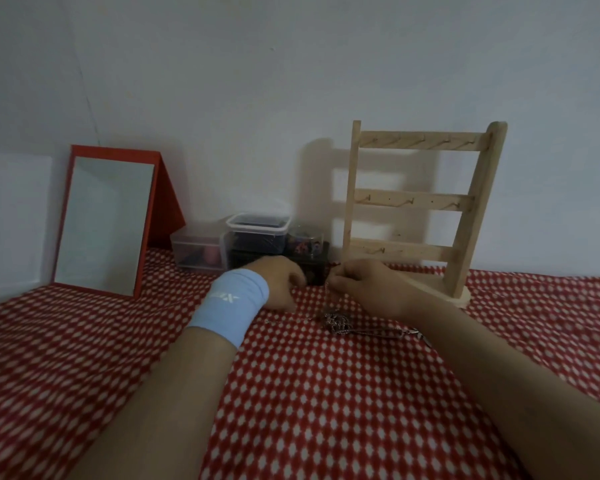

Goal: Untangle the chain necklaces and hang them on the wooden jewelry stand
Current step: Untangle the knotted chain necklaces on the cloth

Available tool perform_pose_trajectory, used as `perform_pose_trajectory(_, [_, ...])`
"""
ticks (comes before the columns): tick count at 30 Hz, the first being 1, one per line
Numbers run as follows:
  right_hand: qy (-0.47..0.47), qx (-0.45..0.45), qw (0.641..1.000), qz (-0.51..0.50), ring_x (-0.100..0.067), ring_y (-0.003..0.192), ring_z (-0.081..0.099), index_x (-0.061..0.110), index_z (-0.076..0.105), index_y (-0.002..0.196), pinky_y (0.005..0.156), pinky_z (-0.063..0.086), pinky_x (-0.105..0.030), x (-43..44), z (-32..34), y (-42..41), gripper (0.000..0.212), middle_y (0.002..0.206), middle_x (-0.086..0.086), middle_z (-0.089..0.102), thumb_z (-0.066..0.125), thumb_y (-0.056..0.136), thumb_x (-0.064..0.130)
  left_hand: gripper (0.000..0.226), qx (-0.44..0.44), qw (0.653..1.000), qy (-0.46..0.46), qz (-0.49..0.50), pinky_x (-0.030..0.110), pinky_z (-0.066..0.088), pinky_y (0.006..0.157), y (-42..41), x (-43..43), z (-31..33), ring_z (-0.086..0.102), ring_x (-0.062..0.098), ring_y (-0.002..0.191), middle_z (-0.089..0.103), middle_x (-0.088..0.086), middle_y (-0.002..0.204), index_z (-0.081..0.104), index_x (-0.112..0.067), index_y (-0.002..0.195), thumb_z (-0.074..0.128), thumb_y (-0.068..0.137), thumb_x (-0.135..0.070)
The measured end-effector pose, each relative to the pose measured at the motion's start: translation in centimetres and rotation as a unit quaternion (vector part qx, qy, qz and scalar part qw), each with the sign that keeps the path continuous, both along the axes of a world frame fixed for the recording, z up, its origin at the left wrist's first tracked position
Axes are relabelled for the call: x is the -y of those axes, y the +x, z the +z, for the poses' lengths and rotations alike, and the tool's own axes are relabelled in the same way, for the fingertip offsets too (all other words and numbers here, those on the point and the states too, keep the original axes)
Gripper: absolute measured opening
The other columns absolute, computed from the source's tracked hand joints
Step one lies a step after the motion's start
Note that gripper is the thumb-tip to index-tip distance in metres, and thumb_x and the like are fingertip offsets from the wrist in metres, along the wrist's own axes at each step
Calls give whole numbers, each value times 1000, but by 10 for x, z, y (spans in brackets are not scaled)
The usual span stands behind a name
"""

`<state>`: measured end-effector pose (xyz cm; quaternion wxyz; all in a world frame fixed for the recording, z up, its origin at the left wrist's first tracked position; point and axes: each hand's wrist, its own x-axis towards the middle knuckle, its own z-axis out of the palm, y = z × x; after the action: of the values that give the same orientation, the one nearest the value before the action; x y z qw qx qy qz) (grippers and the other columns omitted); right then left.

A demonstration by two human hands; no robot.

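Red-and-white patterned cloth (326, 393) covers the surface, and the wooden stand (465, 202) rises at its back right with nothing on its hooks. Both hands meet just in front of it. The right hand (361, 285) pinches a thin strand lifted from the tangle of chains (336, 322), which lies on the cloth just below the hands. The left hand (278, 282) curls beside it; whether it holds a strand I cannot tell. Best to lift gently and tease one loop loose, never tugging the knot tight.
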<state>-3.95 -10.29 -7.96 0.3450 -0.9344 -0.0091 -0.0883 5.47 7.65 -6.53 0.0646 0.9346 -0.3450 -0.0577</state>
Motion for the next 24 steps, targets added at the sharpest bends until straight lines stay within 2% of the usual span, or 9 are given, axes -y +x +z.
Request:
perform_pose_trajectory(2, [7,9,1000,-3,-2,85,65,30,69,89,73,47,-17,-1,-1,1,21,92,10,71,54,104,29,34,-49,996,-54,-45,28,49,92,-9,9,-7,63,13,99,68,-7,111,71,-22,115,74,81,-23])
perform_pose_trajectory(6, [-1,24,1000,-19,-2,88,64,31,71,92,82,52,-22,3,-6,5,19,93,12,69,55,103,28,6,-43,992,-102,-54,21,47,81,-8,15,-21,64,6,84,70,-11,87,78,-21,86,76,80,-23])
perform_pose_trajectory(10, [1,16,999,-39,-7,97,66,25,74,101,94,56,-33,7,-11,8,18,101,9,72,56,102,29,5,-71,986,-144,-43,18,48,80,-4,9,-20,64,0,82,72,-15,83,77,-26,78,81,77,-30])
perform_pose_trajectory(14, [2,4,999,-47,-8,98,67,24,75,107,95,55,-33,10,-11,8,20,103,8,73,56,103,29,8,-97,979,-171,-43,22,52,82,2,-1,-14,67,4,81,73,-10,83,73,-24,78,76,83,-29])
perform_pose_trajectory(16, [6,5,999,-50,-7,98,66,24,75,106,92,53,-28,10,-11,8,20,103,8,73,56,103,28,9,-164,960,-223,-40,25,56,76,3,-3,-12,70,13,78,74,-2,80,68,-15,85,67,91,-22])
perform_pose_trajectory(18, [18,14,998,-52,-5,95,66,22,75,104,86,51,-23,9,-9,7,20,101,8,73,56,103,28,12,-232,932,-275,-35,29,51,66,1,-1,-9,62,19,65,65,2,67,61,-14,86,57,97,-17])
perform_pose_trajectory(21, [60,41,996,-47,6,72,64,20,74,92,70,47,-15,7,-4,4,22,78,14,72,57,103,27,20,-321,885,-336,-40,23,30,46,-7,5,-1,32,11,47,39,-3,56,53,-14,83,46,102,-13])
perform_pose_trajectory(23, [88,49,994,-38,8,55,58,19,73,85,58,42,-9,5,1,0,24,63,20,68,58,103,26,19,-328,873,-356,-52,21,21,40,-12,7,6,24,9,43,32,-3,54,55,-13,86,44,102,-10])
perform_pose_trajectory(24, [108,44,993,-34,5,53,56,18,73,85,55,43,-11,4,2,-1,23,65,17,69,59,102,26,19,-328,868,-368,-60,19,20,38,-13,7,9,23,8,41,31,-3,53,56,-12,88,44,102,-9])
